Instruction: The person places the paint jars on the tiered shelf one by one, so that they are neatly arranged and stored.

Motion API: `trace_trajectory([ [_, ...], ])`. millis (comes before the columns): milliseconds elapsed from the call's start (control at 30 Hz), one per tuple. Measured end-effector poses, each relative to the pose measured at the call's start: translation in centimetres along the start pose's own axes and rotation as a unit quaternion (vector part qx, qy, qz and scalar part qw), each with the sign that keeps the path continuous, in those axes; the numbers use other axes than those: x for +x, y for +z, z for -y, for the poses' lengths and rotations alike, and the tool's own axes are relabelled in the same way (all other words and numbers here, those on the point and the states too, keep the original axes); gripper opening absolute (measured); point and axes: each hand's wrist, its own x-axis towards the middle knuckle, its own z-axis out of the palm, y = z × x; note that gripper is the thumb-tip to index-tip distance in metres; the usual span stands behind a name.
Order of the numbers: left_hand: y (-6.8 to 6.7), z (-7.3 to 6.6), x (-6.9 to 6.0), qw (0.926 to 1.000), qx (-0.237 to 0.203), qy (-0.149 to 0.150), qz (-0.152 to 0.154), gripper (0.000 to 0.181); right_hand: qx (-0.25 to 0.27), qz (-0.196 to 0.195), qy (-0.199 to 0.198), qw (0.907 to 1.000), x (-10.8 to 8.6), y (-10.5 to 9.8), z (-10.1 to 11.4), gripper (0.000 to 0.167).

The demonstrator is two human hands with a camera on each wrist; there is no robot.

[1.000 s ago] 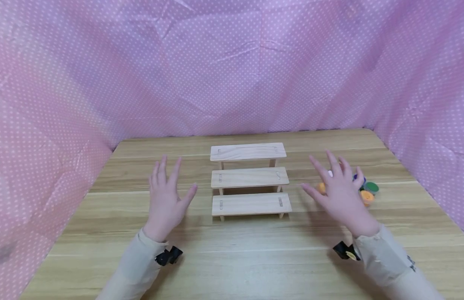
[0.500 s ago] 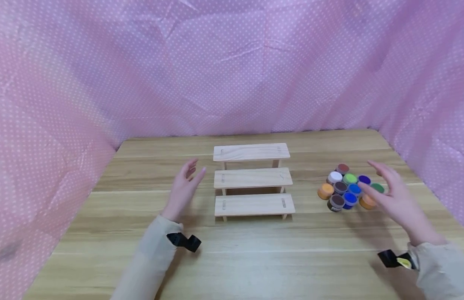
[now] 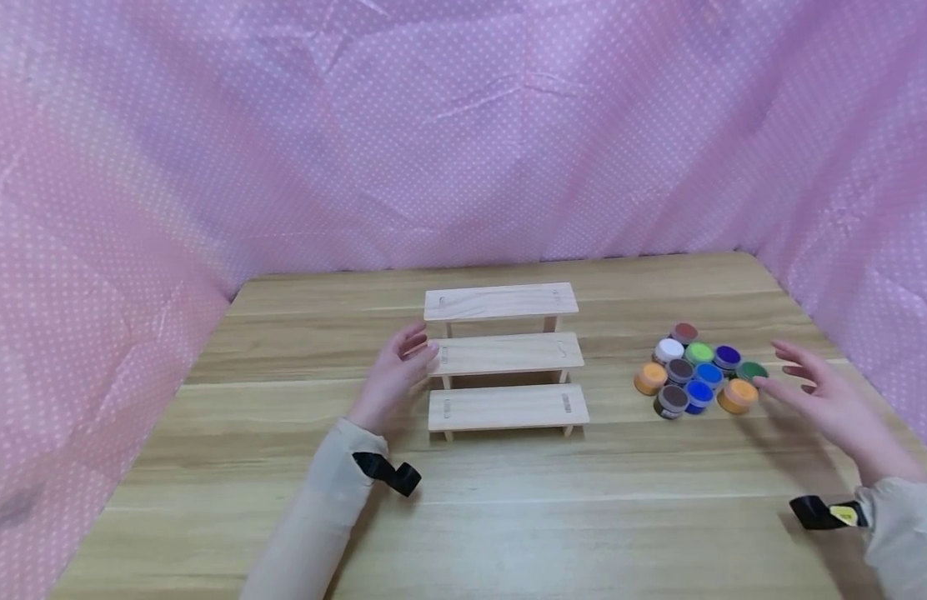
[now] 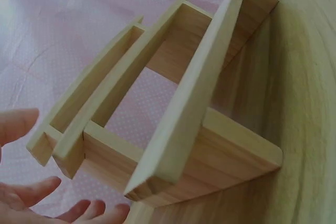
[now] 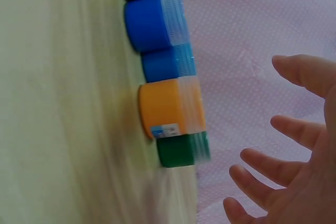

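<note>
A three-step wooden display rack (image 3: 508, 408) stands in the middle of the table in the head view. My left hand (image 3: 392, 373) is at the rack's left end beside the middle step, fingers loosely bent; in the left wrist view its fingers (image 4: 37, 190) lie near the board ends, holding nothing. To the right stands a cluster of small lidded paint pots, among them an orange pot (image 3: 738, 396), a dark green pot (image 5: 176, 150) and a blue pot (image 5: 149, 23). My right hand (image 3: 834, 408) hovers just right of the cluster, its fingers spread and holding nothing.
The wood-grain table (image 3: 508, 517) carries the rack and the pots. A pink polka-dot cloth (image 3: 478, 150) hangs behind the table and along both sides. Black straps with small boxes (image 3: 388, 473) sit at both wrists.
My left hand has moved right to the rack's left end. The right hand has moved right, off from over the pots, which now show fully. Rack and pots stay in place.
</note>
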Motion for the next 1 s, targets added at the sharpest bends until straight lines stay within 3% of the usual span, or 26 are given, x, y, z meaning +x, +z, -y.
trace_trajectory([
  [200,0.1,0.7,0.5,0.9997,-0.010,-0.013,0.020,0.055,-0.016,0.040,0.017,0.9989,0.2,0.5,-0.7,0.072],
  [433,0.2,1.5,0.9,0.9989,-0.028,-0.012,0.034,0.051,-0.035,0.023,-0.027,0.9988,0.1,1.5,-0.5,0.058],
  [767,0.2,1.7,1.0,0.9981,-0.049,0.001,0.038,0.046,-0.038,0.022,-0.040,0.9982,0.4,1.9,-0.7,0.052],
  [1000,0.1,1.9,0.8,0.9969,-0.070,0.000,0.036,0.046,-0.064,0.002,-0.045,0.9969,0.5,2.2,-0.6,0.048],
])
